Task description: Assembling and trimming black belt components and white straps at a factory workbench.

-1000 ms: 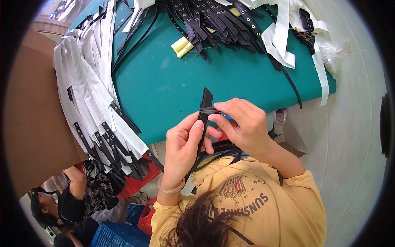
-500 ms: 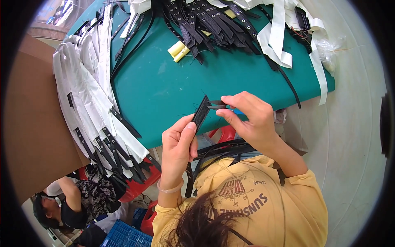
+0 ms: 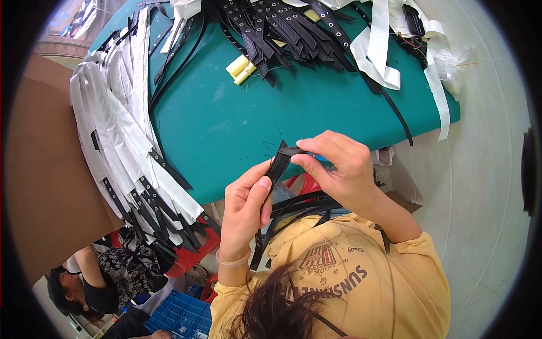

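Note:
My left hand (image 3: 245,200), with a pale bangle at its wrist, pinches a short black strap end (image 3: 276,171) between thumb and fingers. The strap points up and away over the near edge of the green table. My right hand (image 3: 339,161) grips a small pair of dark-bladed thread snips (image 3: 292,151), their handle mostly hidden by the fingers. Both blades lie nearly together and meet the strap close to its tip. Several loose black thread bits show on the table just beyond it. More black straps (image 3: 307,206) hang below my hands, across my lap.
The green table (image 3: 214,130) bears a pile of black eyelet straps (image 3: 288,34), yellow rolls (image 3: 241,69) and white ribbon (image 3: 384,73). White-wrapped straps (image 3: 121,124) drape over its left edge beside brown cardboard (image 3: 53,158). A co-worker (image 3: 96,288) and blue crate (image 3: 178,316) are lower left.
The snips' blades, spread apart before, have come together at the strap's tip. My right hand has shifted slightly left and down toward the strap; the strap has dropped a little.

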Demonstrator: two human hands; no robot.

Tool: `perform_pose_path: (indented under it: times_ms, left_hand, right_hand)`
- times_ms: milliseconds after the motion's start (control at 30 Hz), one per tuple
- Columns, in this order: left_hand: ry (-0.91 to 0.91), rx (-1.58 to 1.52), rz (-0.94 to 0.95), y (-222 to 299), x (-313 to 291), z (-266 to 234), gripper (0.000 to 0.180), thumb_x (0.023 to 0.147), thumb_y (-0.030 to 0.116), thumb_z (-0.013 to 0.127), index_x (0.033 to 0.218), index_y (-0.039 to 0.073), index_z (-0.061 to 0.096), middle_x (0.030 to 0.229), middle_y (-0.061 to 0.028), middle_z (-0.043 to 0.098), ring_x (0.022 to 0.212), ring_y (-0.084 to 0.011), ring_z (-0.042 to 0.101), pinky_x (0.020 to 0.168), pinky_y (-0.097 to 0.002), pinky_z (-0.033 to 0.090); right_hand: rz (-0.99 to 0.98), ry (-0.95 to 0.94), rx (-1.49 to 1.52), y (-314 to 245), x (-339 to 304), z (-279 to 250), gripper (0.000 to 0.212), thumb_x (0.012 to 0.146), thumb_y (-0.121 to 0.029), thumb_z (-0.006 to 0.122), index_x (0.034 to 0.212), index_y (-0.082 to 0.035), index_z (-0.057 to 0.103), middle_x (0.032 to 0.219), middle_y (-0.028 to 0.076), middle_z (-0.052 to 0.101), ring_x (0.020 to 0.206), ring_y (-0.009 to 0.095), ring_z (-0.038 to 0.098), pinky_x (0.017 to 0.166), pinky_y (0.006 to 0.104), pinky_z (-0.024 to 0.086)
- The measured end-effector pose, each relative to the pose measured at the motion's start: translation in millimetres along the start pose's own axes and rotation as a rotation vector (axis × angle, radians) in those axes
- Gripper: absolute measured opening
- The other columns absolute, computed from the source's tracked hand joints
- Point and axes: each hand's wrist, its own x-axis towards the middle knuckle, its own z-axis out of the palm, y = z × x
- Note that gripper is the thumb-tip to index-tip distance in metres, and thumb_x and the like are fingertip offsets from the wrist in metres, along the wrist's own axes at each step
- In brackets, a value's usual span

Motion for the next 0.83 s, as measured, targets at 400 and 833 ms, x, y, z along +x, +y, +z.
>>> perform_pose_path:
  times_ms: [400, 833]
  left_hand:
    - [-0.011, 0.056, -0.145, 13, -7, 12, 0.03, 0.091, 0.014, 0.047, 0.116, 0.0, 0.057, 0.055, 0.0029, 0.045, 0.044, -0.0028, 0.033, 0.042, -0.0178, 0.024]
    - [-0.209, -0.205, 0.018, -11, 2, -19, 0.038, 0.094, 0.023, 0.051, 0.129, 0.009, 0.049, 0.101, -0.0094, 0.067, 0.064, -0.0155, 0.065, 0.055, -0.0164, 0.047]
  right_hand:
    - [0.722, -0.293, 0.851, -3, 10, 5, 0.017, 0.092, -0.021, 0.057, 0.092, -0.004, 0.051, 0.067, -0.007, 0.043, 0.057, 0.0, 0.034, 0.049, 0.0167, 0.027]
    - [0.454, -0.059, 0.576, -5, -3, 3, 0.029, 0.095, -0.031, 0.048, 0.112, -0.008, 0.044, 0.07, -0.001, 0.039, 0.063, 0.008, 0.037, 0.059, 0.0216, 0.034]
